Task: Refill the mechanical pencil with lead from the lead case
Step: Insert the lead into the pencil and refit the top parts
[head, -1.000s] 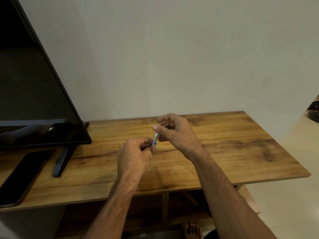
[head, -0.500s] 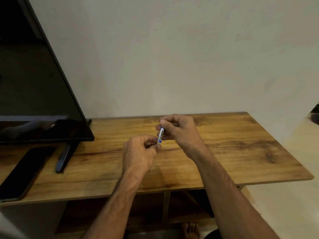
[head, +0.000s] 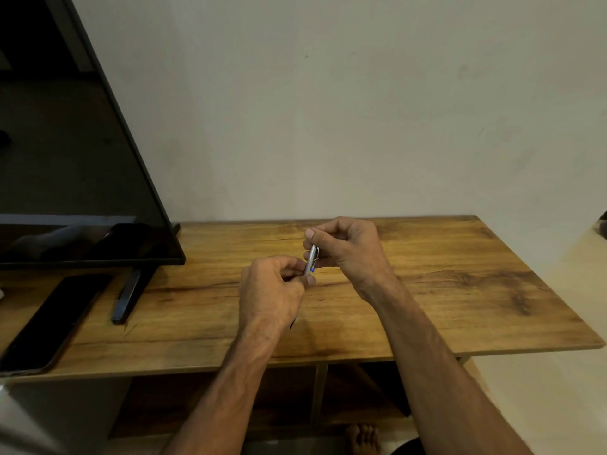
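A silver mechanical pencil with a blue spot near its lower part is held almost upright above the wooden table. My right hand pinches its upper end between thumb and fingers. My left hand grips its lower part, and a dark tip pokes out below that palm. I cannot see the lead case; the hands may hide it.
A black TV screen stands at the left on a dark foot. A black phone lies flat near the table's left front edge. A pale wall rises behind. A bare foot shows below the table.
Both hands have risen slightly with the pencil, which has turned more upright. The right thumb now sits on its top end. The camera has shifted a little.
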